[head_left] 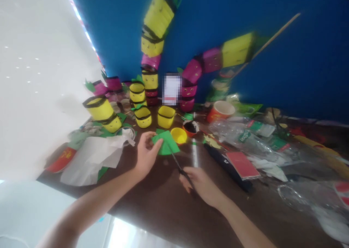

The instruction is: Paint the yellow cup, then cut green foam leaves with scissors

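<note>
Between the thumb and fingers of my left hand is a piece of green paper, held up above the dark table. My right hand is closed around the handles of a pair of scissors. The blades point up and left and reach the paper's lower right part; whether they are cutting it I cannot tell. Just behind the paper stand a small yellow bowl and a cup with dark contents. Two yellow containers with black rims, one of them the yellow cup, stand farther back.
Clear plastic bottles, a red booklet and a black pouch lie to the right. White paper covers the left side. Stacked yellow and magenta cups rise against the blue wall. An orange paper cup stands behind the bottles.
</note>
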A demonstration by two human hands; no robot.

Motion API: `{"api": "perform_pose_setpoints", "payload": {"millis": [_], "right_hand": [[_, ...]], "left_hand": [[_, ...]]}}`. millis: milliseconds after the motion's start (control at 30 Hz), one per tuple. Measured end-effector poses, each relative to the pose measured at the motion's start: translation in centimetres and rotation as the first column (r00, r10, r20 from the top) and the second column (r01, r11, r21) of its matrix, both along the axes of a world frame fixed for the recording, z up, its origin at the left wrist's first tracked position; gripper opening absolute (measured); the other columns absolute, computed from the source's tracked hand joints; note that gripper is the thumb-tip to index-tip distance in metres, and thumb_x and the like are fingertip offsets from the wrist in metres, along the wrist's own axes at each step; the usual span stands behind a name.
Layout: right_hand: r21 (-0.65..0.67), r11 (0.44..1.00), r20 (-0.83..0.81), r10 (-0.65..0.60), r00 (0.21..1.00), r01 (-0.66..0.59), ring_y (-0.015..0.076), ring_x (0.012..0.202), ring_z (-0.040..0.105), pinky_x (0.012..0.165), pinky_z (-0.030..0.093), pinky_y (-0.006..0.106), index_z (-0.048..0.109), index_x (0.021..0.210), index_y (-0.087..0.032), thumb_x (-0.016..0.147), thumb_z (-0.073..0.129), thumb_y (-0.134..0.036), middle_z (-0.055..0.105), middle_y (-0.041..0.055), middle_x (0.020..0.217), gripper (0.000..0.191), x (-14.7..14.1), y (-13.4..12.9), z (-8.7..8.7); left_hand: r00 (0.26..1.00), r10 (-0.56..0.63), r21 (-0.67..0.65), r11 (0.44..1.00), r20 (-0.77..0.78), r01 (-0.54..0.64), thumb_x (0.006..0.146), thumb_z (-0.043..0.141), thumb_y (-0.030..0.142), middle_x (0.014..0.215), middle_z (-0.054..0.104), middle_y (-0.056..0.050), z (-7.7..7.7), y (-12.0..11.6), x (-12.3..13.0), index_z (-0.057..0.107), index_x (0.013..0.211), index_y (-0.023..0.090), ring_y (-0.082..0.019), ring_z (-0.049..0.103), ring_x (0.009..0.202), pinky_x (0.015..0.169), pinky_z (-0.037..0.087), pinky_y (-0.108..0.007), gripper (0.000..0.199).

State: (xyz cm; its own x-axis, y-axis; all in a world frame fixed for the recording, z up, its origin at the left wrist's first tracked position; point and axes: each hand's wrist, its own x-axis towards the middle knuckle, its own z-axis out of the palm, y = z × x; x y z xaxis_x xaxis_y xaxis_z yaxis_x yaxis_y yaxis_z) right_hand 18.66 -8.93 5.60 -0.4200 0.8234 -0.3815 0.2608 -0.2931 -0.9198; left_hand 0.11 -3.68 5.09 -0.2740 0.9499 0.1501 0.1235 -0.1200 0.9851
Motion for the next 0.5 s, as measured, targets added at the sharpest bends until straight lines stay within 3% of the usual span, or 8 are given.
{"api": "perform_pose_setpoints", "payload": {"millis": [133,233,300,367,500], "right_hand": [[0.008,1.0,-0.005,-0.03,1.0,0.03,0.0087,0.045,0.044,0.048,0.03,0.022,0.046,0.058,-0.018,0.072,0.053,-0.061,0.046,-0.0045,0.044,0.045,-0.06,0.06,0.14],[0.001,0.998,0.004,-0.057,0.998,0.057,0.0087,0.045,0.042,0.047,0.029,0.023,0.045,0.057,-0.019,0.071,0.051,-0.063,0.047,-0.0038,0.044,0.047,-0.16,0.14,0.53],[-0.001,0.998,0.005,-0.063,0.998,0.063,0.0085,0.044,0.042,0.047,0.029,0.023,0.044,0.056,-0.019,0.071,0.052,-0.063,0.047,-0.0036,0.043,0.047,-0.22,0.19,0.79],[-0.004,0.998,0.003,-0.066,0.998,0.066,0.0082,0.044,0.042,0.047,0.029,0.023,0.044,0.055,-0.019,0.07,0.054,-0.062,0.047,-0.0039,0.042,0.047,-0.26,0.21,0.9],[-0.042,0.997,-0.007,-0.07,0.998,0.07,0.0083,0.044,0.043,0.046,0.028,0.022,0.045,0.057,-0.018,0.068,0.056,-0.062,0.048,-0.0038,0.044,0.047,-0.21,0.19,0.62]], "left_hand": [[0.993,-0.033,-0.034,0.999,0.116,0.037,0.072,0.067,0.033,0.079,0.053,0.001,-0.13,-0.2,0.25,0.052,0.1,0.02,-0.009,0.049,0.067,0.061,0.042,-0.021,0.034],[0.943,-0.158,-0.051,0.982,0.293,0.181,0.075,0.063,0.037,0.087,0.057,-0.001,-0.5,-0.5,0.48,0.051,0.099,0.019,-0.011,0.055,0.078,0.069,0.046,-0.024,0.033],[0.899,-0.249,-0.052,0.957,0.36,0.286,0.077,0.06,0.038,0.084,0.057,-0.001,-0.73,-0.67,0.57,0.051,0.092,0.018,-0.011,0.057,0.075,0.066,0.047,-0.024,0.027],[0.893,-0.284,-0.067,0.943,0.348,0.326,0.078,0.059,0.038,0.075,0.056,0.002,-0.82,-0.76,0.56,0.049,0.087,0.018,-0.01,0.055,0.064,0.057,0.045,-0.022,0.024],[0.931,-0.243,-0.102,0.955,0.273,0.279,0.079,0.059,0.038,0.067,0.053,0.005,-0.53,-0.72,0.5,0.045,0.086,0.019,-0.007,0.053,0.051,0.047,0.039,-0.019,0.025]]}}
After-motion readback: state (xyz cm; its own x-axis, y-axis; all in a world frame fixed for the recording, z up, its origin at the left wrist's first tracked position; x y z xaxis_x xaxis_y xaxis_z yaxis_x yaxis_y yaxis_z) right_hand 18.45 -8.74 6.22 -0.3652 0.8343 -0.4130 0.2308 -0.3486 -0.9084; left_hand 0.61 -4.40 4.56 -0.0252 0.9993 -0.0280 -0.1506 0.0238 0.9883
